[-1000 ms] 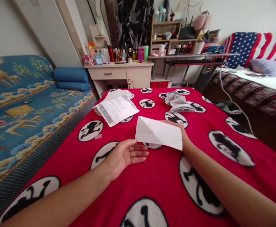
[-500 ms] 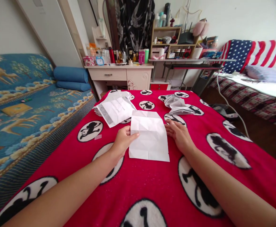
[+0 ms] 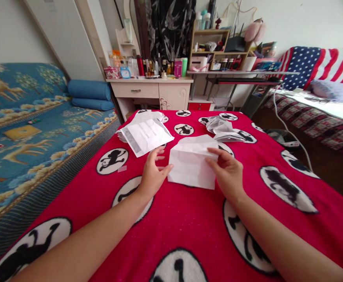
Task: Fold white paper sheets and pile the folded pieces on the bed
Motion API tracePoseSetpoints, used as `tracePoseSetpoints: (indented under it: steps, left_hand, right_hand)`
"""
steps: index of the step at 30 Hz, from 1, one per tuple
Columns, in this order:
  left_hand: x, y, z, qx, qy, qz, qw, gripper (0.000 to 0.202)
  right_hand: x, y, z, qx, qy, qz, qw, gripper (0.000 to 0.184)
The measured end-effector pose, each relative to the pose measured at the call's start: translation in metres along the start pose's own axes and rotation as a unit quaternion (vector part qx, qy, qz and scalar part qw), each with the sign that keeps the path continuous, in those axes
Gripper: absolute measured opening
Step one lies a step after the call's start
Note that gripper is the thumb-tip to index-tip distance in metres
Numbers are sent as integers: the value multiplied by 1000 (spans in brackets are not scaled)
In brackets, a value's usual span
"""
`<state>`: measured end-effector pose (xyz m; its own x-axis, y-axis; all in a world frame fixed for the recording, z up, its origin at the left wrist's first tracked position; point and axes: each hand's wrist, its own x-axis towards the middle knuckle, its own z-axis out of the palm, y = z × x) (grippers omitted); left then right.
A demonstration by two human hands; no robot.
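Observation:
A creased white sheet of paper (image 3: 190,164) is in front of me above the red blanket (image 3: 171,235). My right hand (image 3: 228,170) pinches its right edge between thumb and fingers. At the paper's left edge, my left hand (image 3: 155,172) has its fingers apart, the thumb tip close to the edge; whether it touches is unclear. Beyond the left hand lies a stack of printed white sheets (image 3: 147,135). A pile of folded, crumpled papers (image 3: 222,129) rests beyond the right hand.
A small pale scrap (image 3: 122,169) lies on the blanket at the left. To the left stands a blue patterned sofa (image 3: 50,117). A white dresser (image 3: 150,92) with bottles on top and a grey desk (image 3: 242,73) are at the back. A white cable (image 3: 289,129) hangs at the right.
My left hand has let go of the paper and spread its fingers. My right hand has closed on the right edge, and the sheet has shifted right and tilted. The view has moved slightly.

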<state>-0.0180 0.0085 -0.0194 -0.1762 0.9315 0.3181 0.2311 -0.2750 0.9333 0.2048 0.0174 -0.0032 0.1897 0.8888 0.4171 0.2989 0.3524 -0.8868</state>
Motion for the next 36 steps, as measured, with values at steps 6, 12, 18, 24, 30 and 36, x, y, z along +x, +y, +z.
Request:
tracePoseSetpoints:
  steps: [6,12,18,24,30,36]
  left_hand:
    - [-11,17,5,-112,-104,-35,988,39]
    - [-16,21,9,-286,-165,-152,931,46]
    - [-8,14,4,-287,-93,-173,938,29]
    - [2,18,-10,-238,-215,-274,907,26]
    - [8,23,-23,-142,-383,-293,864,26]
    - [8,17,-20,-14,-310,-169,935,27]
  right_hand:
    - [-13,-17,3,-161,5,-209,965,60]
    - [-48,-33,31,-178,-287,-220,915,84]
    - [-53,-49,23,-101,-305,-298,899,49]
    - [-23,-55,2,-25,-11,-219,975,19]
    - [0,-36,5,11,-213,143,967,53]
    - [14,-33,-8,114,-305,288,901,64]
